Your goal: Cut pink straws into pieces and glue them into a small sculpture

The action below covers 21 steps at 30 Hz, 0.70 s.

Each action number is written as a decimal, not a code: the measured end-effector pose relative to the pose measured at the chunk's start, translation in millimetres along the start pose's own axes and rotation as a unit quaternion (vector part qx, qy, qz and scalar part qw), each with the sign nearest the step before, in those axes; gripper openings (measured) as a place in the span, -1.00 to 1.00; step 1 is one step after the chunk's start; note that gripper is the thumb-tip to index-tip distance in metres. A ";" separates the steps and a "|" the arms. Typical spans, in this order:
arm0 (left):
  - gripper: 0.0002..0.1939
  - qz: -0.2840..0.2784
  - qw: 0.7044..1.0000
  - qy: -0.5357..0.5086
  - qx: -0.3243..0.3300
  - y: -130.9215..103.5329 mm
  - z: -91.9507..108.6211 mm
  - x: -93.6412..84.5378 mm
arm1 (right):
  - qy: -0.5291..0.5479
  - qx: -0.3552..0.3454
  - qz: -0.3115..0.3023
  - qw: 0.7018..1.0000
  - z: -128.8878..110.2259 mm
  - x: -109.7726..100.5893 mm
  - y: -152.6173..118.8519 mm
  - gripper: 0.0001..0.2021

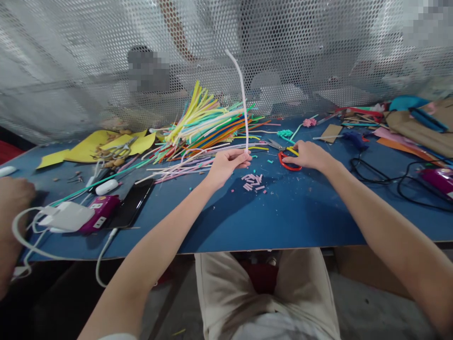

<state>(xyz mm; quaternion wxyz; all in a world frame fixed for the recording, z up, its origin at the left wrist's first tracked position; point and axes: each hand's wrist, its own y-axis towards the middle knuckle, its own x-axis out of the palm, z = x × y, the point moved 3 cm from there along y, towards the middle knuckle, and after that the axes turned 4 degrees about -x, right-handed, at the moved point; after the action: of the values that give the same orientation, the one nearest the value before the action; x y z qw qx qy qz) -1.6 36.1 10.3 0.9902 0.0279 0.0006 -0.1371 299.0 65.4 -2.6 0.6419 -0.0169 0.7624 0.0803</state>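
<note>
The view's left edge cuts off a co-worker's arm (10, 236).

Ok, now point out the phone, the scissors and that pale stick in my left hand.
Phone (133, 203): head view, middle of its dark screen.
Scissors (281, 157): head view, red handle near the blades.
Pale stick (244, 101): head view, middle of its length.

Your left hand (230, 163) pinches a pale stem (245, 101) upright over the blue table (283, 217); your right hand (308, 155) touches red-handled scissors (290, 161), and cut pale pieces (252, 182) lie between your hands, nearer you
</note>
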 end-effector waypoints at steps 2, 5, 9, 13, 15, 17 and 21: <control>-0.54 0.005 1.000 0.003 0.006 0.9 0.4 -1.9 | 0.006 0.001 -0.032 0.999 5.3 1.2 4.3 -0.34; -0.54 0.007 1.000 0.021 0.012 2.5 0.4 -4.7 | 0.013 -0.002 -0.081 0.997 5.7 2.7 8.8 -0.59; -0.53 0.017 0.999 0.030 0.018 5.1 -0.8 -8.7 | -0.014 -0.009 -0.073 0.997 0.6 0.1 9.5 -0.71; -0.54 0.021 0.999 0.027 0.021 6.7 -1.9 -10.7 | -0.007 0.036 -0.066 0.997 -1.2 -7.4 6.0 -0.68; -0.54 0.023 0.999 0.027 0.022 6.1 -1.0 -10.7 | 0.034 0.064 -0.065 0.995 -2.7 -13.1 3.0 -0.56; -0.54 0.026 0.999 0.030 0.027 4.7 1.2 -10.2 | 0.081 0.062 -0.030 0.994 -6.6 -20.7 -0.4 -0.46; -0.53 0.029 0.998 0.035 0.040 2.4 5.7 -9.6 | 0.139 -0.012 0.060 0.988 -18.2 -30.8 -6.9 -0.40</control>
<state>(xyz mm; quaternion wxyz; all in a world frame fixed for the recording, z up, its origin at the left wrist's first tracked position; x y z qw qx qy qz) -10.3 40.7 16.1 0.9912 0.0723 0.0290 -0.1069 287.5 53.6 29.9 0.5233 0.0099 0.8430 0.1244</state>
